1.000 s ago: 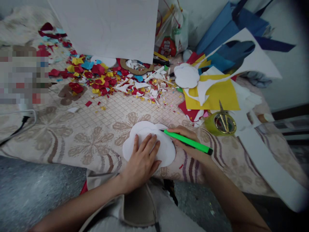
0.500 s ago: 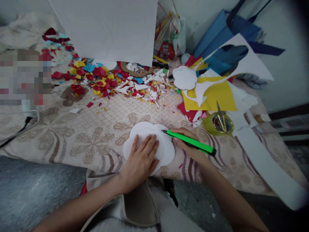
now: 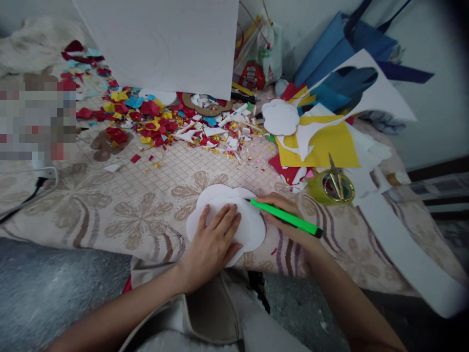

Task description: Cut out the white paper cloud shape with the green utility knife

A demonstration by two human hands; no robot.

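Note:
A white cloud-shaped paper cutout (image 3: 252, 230) lies on the patterned cloth near the front edge, on top of another white piece of the same shape. My left hand (image 3: 212, 242) lies flat on it, fingers spread, pressing it down. My right hand (image 3: 284, 215) grips a green pen (image 3: 289, 218), its dark tip touching the cutout's upper right edge.
Red, yellow, blue and white paper scraps (image 3: 161, 120) are heaped at the back. A large white board (image 3: 164, 44) leans behind them. Yellow paper (image 3: 322, 144), another white cloud cutout (image 3: 280, 117), a tape roll with scissors on it (image 3: 331, 186) and a blue bag (image 3: 351, 54) lie right.
The pen tip has crept slightly along the cutout's upper right edge and the pen's tilt has changed a little. My left hand stays pressed on the cutout.

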